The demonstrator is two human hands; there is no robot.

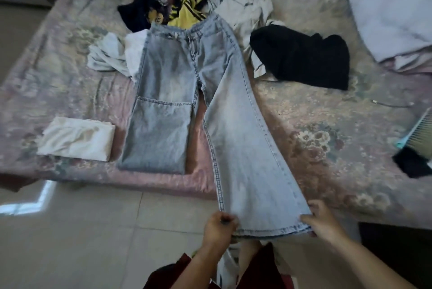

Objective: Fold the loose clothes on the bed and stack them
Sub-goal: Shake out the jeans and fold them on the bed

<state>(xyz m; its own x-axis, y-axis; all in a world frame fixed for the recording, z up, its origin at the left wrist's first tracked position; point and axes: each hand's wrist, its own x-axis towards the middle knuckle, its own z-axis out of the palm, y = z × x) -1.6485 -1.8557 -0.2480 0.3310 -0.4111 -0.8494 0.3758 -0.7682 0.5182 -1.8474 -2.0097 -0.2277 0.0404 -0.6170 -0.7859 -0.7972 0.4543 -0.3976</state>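
The light-blue jeans [187, 73] lie spread in the middle of the bed [304, 143], waistband toward twelve o'clock against the unsorted heap. One leg is already doubled back on itself, its fold at about seven o'clock from the crotch; the other leg runs out toward five o'clock, past the mattress edge and over the floor tiles [93, 230]. The left hand [219, 225] pinches one corner of that hem with curled fingers, and the right hand [321, 220] grips the other corner, thumb on top, so the cloth hangs taut between them. Held by both corners like this, the leg can probably be carried up flat to match the folded one. A folded cream garment [77, 140] rests at nine o'clock from the jeans, seemingly the start of the stack. Waiting at twelve o'clock are a yellow-and-black top [187, 7] and pale clothes; a black garment [301, 59] lies at two o'clock. The heap overlaps too much to count its pieces, the frame edge cuts off a comb-like object [420, 132] at three o'clock, and motion blur softens the hem, so the fingers underneath cannot be made out.
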